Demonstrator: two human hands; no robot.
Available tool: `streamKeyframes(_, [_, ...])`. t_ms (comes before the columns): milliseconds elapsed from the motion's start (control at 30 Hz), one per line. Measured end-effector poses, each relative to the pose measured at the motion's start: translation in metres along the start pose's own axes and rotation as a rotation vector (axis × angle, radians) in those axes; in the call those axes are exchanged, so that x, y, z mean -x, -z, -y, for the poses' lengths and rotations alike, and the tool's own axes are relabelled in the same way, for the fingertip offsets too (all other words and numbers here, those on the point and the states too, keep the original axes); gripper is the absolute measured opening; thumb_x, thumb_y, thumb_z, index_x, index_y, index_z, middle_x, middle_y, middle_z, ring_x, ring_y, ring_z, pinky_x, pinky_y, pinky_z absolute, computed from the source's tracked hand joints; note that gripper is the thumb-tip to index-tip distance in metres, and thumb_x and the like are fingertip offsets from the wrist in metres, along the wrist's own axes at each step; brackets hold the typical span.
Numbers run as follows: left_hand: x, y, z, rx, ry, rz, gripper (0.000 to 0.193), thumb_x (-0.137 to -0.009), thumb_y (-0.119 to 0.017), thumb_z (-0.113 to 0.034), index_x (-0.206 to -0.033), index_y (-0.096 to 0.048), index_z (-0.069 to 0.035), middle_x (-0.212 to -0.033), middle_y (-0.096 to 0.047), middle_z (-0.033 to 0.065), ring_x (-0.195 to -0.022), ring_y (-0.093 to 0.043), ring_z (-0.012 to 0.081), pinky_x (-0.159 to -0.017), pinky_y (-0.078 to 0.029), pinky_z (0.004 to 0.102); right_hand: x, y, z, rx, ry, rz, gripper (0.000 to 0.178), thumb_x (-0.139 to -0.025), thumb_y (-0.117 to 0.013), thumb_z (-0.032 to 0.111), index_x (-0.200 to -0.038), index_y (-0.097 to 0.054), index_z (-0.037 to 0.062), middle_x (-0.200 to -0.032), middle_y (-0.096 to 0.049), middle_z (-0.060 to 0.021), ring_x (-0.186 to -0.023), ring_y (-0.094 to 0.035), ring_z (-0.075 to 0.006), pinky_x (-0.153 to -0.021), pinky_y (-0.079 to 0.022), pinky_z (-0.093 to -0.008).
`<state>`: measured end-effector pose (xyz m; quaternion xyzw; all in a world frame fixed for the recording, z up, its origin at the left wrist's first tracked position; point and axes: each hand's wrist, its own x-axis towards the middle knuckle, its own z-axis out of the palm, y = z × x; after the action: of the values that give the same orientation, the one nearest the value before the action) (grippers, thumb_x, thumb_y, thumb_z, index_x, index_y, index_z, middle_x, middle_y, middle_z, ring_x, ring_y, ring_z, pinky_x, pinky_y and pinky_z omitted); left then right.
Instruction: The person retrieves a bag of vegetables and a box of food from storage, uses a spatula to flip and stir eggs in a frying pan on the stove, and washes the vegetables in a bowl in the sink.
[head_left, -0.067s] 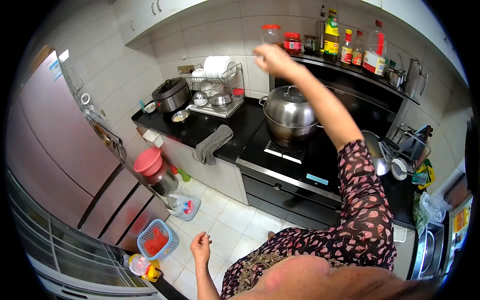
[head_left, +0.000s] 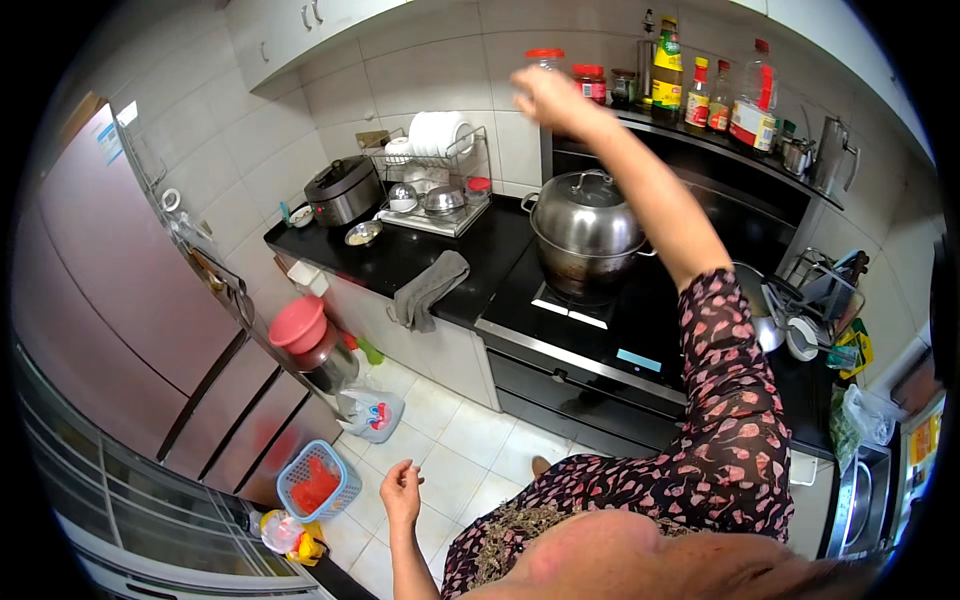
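Note:
My right hand [head_left: 556, 100] is raised over the far counter, in front of a clear jar with a red lid [head_left: 545, 55] on the shelf. Its fingers are bent and apart, and I see nothing held in them. Below my right forearm, a steel pot with a domed lid [head_left: 585, 240] stands on the black stove [head_left: 510, 305]. Down by my body, over the tiled floor, my left hand [head_left: 402, 494] hangs loosely open with its fingers slightly curled. It touches nothing.
More jars and sauce bottles [head_left: 697, 95] line the shelf. Left of the stove are a grey cloth [head_left: 430, 290], a dish rack [head_left: 440, 215] and a rice cooker [head_left: 343, 190]. A blue basket [head_left: 345, 490] and a plastic bag [head_left: 370, 412] lie on the floor beside the fridge [head_left: 110, 260].
My right hand has risen slightly toward the red-lidded jar. The whole view has shifted a little, and my left hand has hardly moved.

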<state>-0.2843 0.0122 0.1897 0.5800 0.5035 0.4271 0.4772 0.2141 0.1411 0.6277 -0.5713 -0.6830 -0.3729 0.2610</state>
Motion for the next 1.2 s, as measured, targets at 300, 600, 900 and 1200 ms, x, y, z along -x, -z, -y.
streamKeyframes(300, [-0.160, -0.007, -0.148, -0.089, -0.301, 0.084, 0.025, -0.090, -0.059, -0.009, -0.112, -0.060, 0.001, -0.094, -0.068, 0.0096, -0.079, -0.066, 0.0148, -0.069, -0.053, 0.0269, -0.171, 0.015, -0.103, 0.220, -0.251, -0.346, 0.036, -0.083, -0.056, 0.017, -0.114, -0.057, -0.0010, -0.116, -0.055, -0.0287, -0.110, -0.053, -0.0417, -0.091, -0.045, -0.0437])
streamKeyframes(600, [-0.354, -0.059, -0.249, -0.333, -0.656, 0.269, 0.032, -0.086, -0.062, -0.010, -0.116, -0.059, -0.001, -0.095, -0.069, 0.0124, -0.075, -0.067, 0.0175, -0.068, -0.053, 0.0288, -0.276, 0.007, -0.208, 0.391, -0.381, -0.420, 0.028, -0.080, -0.056, 0.010, -0.105, -0.060, -0.0025, -0.102, -0.060, -0.0273, -0.098, -0.057, -0.0418, -0.085, -0.048, -0.0433])
streamKeyframes(900, [-0.521, -0.126, -0.381, -0.326, -1.291, 0.218, 0.042, -0.084, -0.066, -0.016, -0.121, -0.055, 0.000, -0.105, -0.065, 0.0192, -0.094, -0.065, 0.0311, -0.079, -0.051, 0.0359, -0.288, 0.016, -0.147, 0.543, -0.356, -0.684, 0.025, -0.078, -0.057, 0.007, -0.101, -0.061, -0.0011, -0.097, -0.062, -0.0240, -0.091, -0.059, -0.0384, -0.080, -0.049, -0.0407])
streamKeyframes(1200, [-0.509, -0.172, -0.607, 0.078, -1.852, -0.351, 0.075, -0.080, -0.071, -0.032, -0.141, -0.032, -0.010, -0.123, -0.052, 0.0235, -0.107, -0.056, 0.0391, -0.087, -0.049, 0.0436, -0.310, -0.005, 0.051, 0.593, 0.142, -0.900, 0.022, -0.076, -0.057, 0.004, -0.097, -0.062, 0.0002, -0.091, -0.063, -0.0208, -0.083, -0.062, -0.0350, -0.076, -0.051, -0.0381])
